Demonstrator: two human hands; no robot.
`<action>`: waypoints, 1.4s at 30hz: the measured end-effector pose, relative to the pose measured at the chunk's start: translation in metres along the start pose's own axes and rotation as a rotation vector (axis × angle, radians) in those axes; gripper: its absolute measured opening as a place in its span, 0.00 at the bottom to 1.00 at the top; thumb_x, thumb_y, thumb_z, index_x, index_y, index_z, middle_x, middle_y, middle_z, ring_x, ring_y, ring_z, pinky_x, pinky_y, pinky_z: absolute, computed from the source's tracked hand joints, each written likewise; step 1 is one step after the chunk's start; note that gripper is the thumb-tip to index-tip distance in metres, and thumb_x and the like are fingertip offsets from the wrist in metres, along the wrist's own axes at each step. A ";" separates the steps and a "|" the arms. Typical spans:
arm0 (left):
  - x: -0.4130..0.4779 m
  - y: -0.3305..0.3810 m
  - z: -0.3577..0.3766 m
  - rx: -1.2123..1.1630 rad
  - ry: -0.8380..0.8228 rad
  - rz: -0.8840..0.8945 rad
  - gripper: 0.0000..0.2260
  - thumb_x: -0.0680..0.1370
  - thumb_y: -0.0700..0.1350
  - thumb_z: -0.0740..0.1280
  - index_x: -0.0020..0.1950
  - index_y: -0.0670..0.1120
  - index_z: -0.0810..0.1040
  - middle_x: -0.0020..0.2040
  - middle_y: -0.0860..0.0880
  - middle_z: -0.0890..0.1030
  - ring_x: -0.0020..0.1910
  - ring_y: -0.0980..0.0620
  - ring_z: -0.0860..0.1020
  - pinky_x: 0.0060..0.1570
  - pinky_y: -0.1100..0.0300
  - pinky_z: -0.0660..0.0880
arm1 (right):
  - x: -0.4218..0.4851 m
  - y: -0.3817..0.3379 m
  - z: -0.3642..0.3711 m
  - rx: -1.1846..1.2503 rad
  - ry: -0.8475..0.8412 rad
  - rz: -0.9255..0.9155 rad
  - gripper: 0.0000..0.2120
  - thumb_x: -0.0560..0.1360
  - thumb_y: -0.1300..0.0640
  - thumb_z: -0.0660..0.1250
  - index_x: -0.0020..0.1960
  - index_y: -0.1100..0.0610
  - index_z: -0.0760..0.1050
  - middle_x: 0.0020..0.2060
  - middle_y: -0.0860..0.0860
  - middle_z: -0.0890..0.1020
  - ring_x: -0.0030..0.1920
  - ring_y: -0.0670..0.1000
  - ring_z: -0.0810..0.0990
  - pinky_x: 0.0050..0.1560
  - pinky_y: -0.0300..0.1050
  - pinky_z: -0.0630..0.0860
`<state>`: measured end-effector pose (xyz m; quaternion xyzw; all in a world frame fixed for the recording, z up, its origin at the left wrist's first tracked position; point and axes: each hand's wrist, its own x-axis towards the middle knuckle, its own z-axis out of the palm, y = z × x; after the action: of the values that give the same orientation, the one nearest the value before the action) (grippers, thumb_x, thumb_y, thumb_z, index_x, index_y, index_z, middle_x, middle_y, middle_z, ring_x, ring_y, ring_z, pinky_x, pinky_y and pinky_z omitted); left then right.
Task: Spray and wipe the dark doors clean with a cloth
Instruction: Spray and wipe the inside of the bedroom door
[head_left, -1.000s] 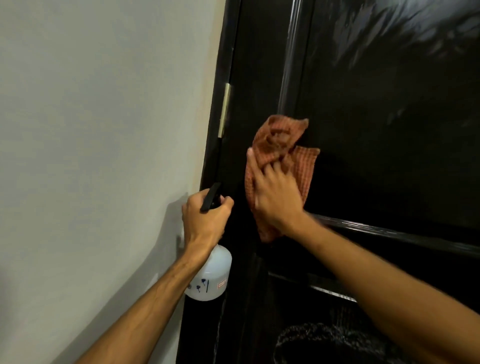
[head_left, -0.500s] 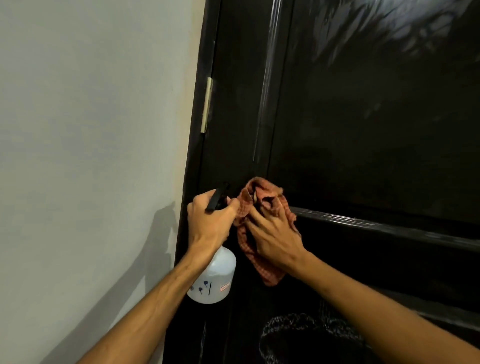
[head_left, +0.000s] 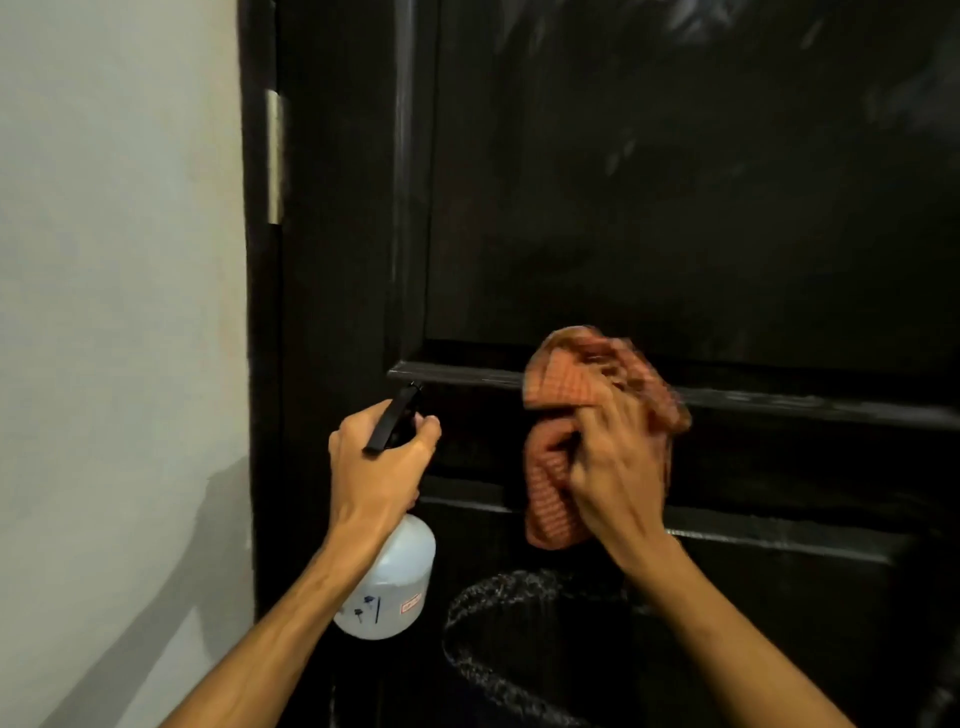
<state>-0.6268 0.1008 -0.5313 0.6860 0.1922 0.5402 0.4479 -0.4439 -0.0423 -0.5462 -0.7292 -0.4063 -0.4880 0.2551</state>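
**Rust-coloured rag bunched on the door's middle ledge**

The door (head_left: 675, 182) fills the centre and right of the frame. It is near black and glossy, with pale smears and streaks catching the light across its upper panel. A raised ledge (head_left: 467, 375) runs across it at mid-height.

The cloth (head_left: 566, 384) sits just right of centre. It is a rust-orange checked rag, crumpled into a lump, with its top lapping over that ledge and its lower end hanging below the hand. The right hand (head_left: 618, 467) holds it against the door, fingers curled into the folds and gripping it. Both hand and rag are a little blurred.

To the left, apart from the rag, the left hand (head_left: 379, 467) is clenched round the black trigger head of a spray bottle (head_left: 395, 582). The bottle's cloudy white body hangs under the fist, with a small label low on its side.

A metal hinge (head_left: 274, 156) shows at upper left on the door's edge, beside a pale wall (head_left: 114, 312). At bottom centre there is a dark round rim (head_left: 498, 584) flecked with grey, and I cannot tell what it is.
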 end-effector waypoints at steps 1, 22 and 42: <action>-0.004 -0.001 0.008 -0.001 -0.017 0.002 0.09 0.79 0.42 0.73 0.41 0.40 0.81 0.38 0.35 0.83 0.25 0.49 0.75 0.22 0.60 0.73 | -0.006 0.013 -0.011 -0.012 0.057 0.085 0.23 0.71 0.58 0.58 0.66 0.57 0.72 0.70 0.56 0.73 0.65 0.61 0.73 0.50 0.55 0.73; -0.086 0.070 0.209 -0.149 -0.322 0.042 0.08 0.79 0.41 0.73 0.42 0.39 0.81 0.38 0.36 0.84 0.23 0.50 0.74 0.21 0.63 0.70 | -0.042 0.207 -0.085 -0.066 0.193 0.251 0.20 0.73 0.64 0.59 0.65 0.62 0.71 0.66 0.60 0.72 0.65 0.61 0.70 0.65 0.59 0.71; -0.099 0.071 0.234 -0.159 -0.344 0.010 0.08 0.80 0.40 0.72 0.43 0.39 0.81 0.39 0.36 0.84 0.21 0.53 0.74 0.22 0.63 0.72 | -0.062 0.238 -0.096 -0.127 0.202 0.263 0.18 0.77 0.63 0.57 0.67 0.61 0.70 0.78 0.59 0.63 0.74 0.61 0.67 0.73 0.54 0.65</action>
<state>-0.4624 -0.1057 -0.5324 0.7316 0.0662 0.4306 0.5244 -0.3043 -0.2660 -0.5593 -0.7382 -0.2478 -0.5458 0.3095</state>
